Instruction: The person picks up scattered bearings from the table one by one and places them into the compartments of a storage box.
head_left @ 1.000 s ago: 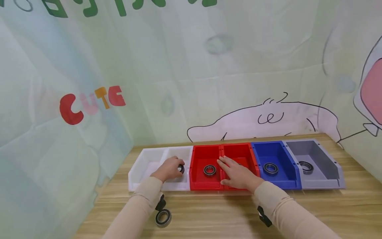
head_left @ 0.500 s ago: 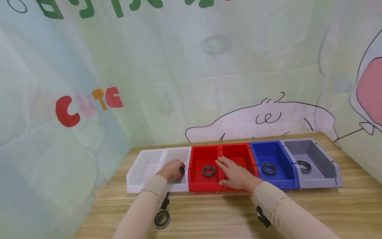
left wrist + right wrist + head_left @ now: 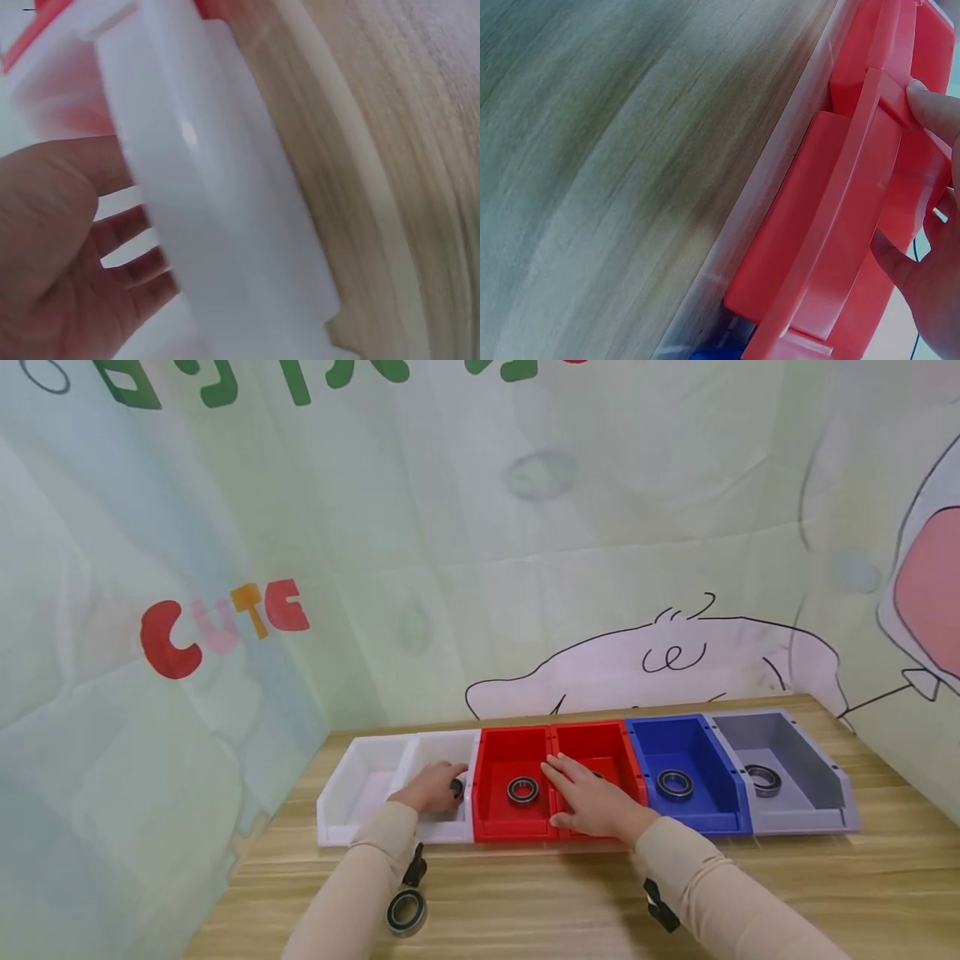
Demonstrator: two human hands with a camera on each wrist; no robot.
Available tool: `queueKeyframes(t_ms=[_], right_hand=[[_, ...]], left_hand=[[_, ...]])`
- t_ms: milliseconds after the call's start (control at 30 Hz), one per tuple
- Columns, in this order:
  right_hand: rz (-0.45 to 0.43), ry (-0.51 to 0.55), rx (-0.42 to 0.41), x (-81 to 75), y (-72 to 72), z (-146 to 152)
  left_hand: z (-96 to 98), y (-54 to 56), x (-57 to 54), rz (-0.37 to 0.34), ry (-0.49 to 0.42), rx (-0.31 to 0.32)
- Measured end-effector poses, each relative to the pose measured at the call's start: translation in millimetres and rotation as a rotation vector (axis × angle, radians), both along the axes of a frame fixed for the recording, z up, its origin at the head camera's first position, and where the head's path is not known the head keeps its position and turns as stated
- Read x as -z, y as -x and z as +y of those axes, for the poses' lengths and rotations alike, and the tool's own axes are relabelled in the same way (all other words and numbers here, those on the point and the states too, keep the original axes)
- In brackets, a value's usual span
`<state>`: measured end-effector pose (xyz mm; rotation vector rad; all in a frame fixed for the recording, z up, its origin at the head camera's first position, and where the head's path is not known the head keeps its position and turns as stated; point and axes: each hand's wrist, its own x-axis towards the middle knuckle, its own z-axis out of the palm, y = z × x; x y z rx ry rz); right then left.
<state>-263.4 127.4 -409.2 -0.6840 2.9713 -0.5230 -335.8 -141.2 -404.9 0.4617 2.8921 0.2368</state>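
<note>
My left hand reaches into the second white bin from the left. It pinches a dark ball bearing, mostly covered by the fingers, with the index finger stretched toward the bin's right wall. In the left wrist view, the bin's front wall hides the left fingertips. My right hand lies over the right red bin, its straight fingers spread and touching the divider between the two red bins. Under those fingers a bearing barely shows. Another bearing lies flat in the left red bin.
A loose bearing lies on the wooden table, near the left wrist's black strap. One bearing is in the blue bin, another in the grey bin. The leftmost white bin adjoins. A printed curtain stands behind.
My left hand has moved slightly lower and right in the white bin with the bearing, and its index finger has straightened. My right hand has stayed in place.
</note>
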Motion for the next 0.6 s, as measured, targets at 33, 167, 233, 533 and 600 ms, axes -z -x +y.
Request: queueKeyframes(t_ms=[33, 167, 233, 533, 600], right_hand=[[0.001, -0.004, 0.002, -0.1, 0.4, 0.4], [0.008, 0.003, -0.004, -1.5, 1.3, 1.7], [0.013, 0.006, -0.011, -1.8, 1.4, 2.0], [0.021, 0.000, -0.018, 0.3, 1.2, 1.7], [0.020, -0.001, -0.024, 1.7, 1.1, 1.6]], left_hand=[[-0.2, -1.4, -2.5, 0.004, -0.004, 0.001], [-3.8, -8.3, -14.3, 0.062, -0.011, 0.051], [-6.6, -13.6, -20.2, 0.096, -0.027, 0.094], [-26.7, -63.7, -32.0, 0.269, -0.098, 0.244], [-32.6, -81.8, -30.6, 0.318, -0.107, 0.286]])
